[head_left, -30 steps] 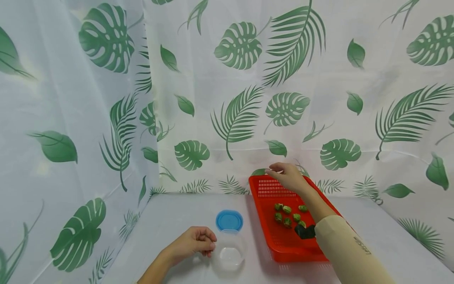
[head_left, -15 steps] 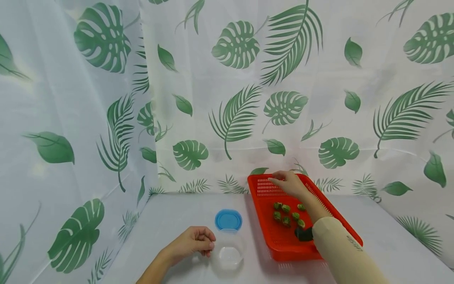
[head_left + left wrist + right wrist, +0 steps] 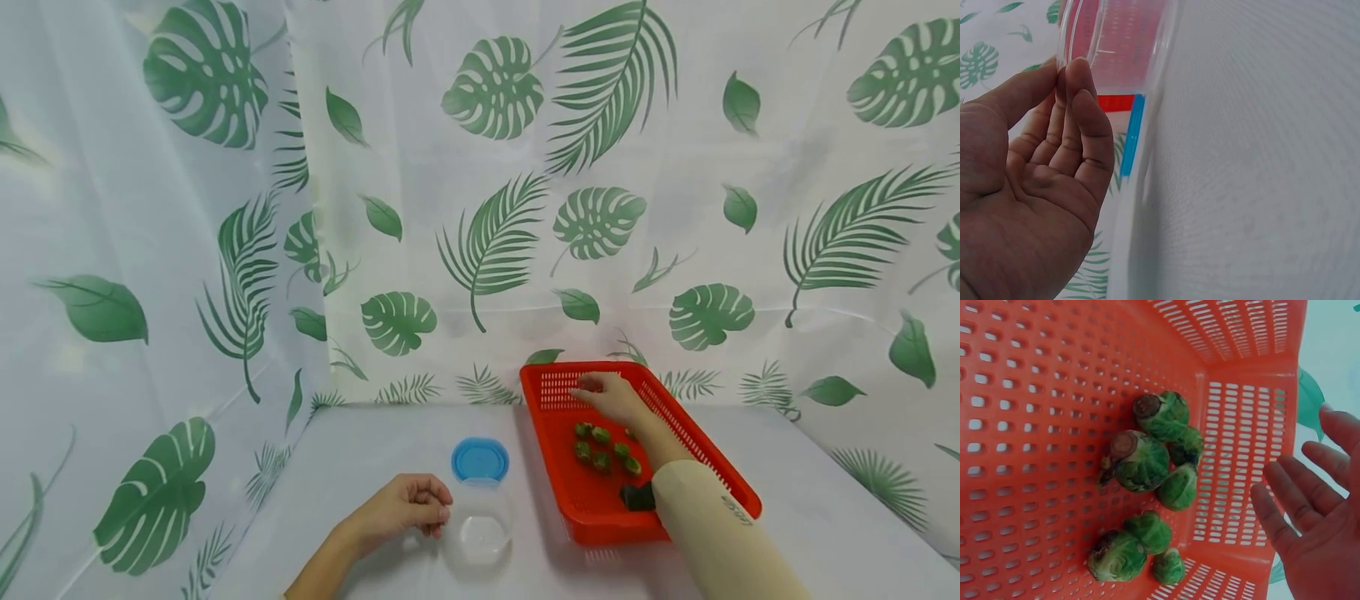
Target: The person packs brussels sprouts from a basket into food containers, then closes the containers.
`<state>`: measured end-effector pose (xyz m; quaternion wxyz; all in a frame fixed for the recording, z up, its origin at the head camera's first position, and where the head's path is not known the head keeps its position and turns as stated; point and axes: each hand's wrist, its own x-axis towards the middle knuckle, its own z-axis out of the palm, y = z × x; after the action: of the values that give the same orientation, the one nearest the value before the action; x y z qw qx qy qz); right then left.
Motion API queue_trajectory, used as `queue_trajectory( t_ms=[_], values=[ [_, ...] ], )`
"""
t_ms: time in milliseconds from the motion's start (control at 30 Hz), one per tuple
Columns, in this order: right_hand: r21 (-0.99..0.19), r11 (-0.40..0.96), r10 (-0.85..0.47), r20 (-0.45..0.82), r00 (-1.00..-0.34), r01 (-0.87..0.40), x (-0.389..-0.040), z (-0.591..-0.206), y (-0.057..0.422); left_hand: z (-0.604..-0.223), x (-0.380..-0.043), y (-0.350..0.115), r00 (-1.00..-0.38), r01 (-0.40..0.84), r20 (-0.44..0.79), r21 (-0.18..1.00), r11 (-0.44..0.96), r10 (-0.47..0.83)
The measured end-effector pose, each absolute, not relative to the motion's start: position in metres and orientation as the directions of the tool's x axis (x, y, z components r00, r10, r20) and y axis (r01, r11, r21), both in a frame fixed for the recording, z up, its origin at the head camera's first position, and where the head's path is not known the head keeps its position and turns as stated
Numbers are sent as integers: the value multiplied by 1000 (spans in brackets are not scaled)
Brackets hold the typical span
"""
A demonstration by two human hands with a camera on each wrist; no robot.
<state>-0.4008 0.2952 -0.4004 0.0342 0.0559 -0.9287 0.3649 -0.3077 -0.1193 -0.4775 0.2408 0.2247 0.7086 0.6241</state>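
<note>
My left hand (image 3: 405,510) pinches the rim of a clear plastic container (image 3: 482,540) standing on the table. In the left wrist view, thumb and fingertips meet at the edge of that container (image 3: 1125,53). My right hand (image 3: 615,400) hovers over the far part of a red perforated basket (image 3: 550,467), fingers loosely bent and holding nothing. Several green Brussels sprouts (image 3: 602,461) lie on the basket floor. Seen from the right wrist, the sprouts (image 3: 1140,464) sit clustered apart from the spread fingers (image 3: 1300,487).
A round blue lid (image 3: 480,460) lies on the white table (image 3: 375,442) just behind the clear container. Leaf-printed sheeting (image 3: 420,250) hangs behind the table and along its left side. The basket's raised wall (image 3: 1241,462) stands between sprouts and sheeting.
My right hand has come down slightly from above the basket's far rim to a lower place over its inside. The left hand keeps its hold on the container. The head view has shifted a little.
</note>
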Motion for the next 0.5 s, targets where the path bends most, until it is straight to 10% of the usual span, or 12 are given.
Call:
queue_trajectory(
  t_ms=[500],
  values=[
    [-631,770,-97,24,-995,-91,-399,-407,301,-478,-308,-121,-788,24,-55,992,120,613]
  ],
)
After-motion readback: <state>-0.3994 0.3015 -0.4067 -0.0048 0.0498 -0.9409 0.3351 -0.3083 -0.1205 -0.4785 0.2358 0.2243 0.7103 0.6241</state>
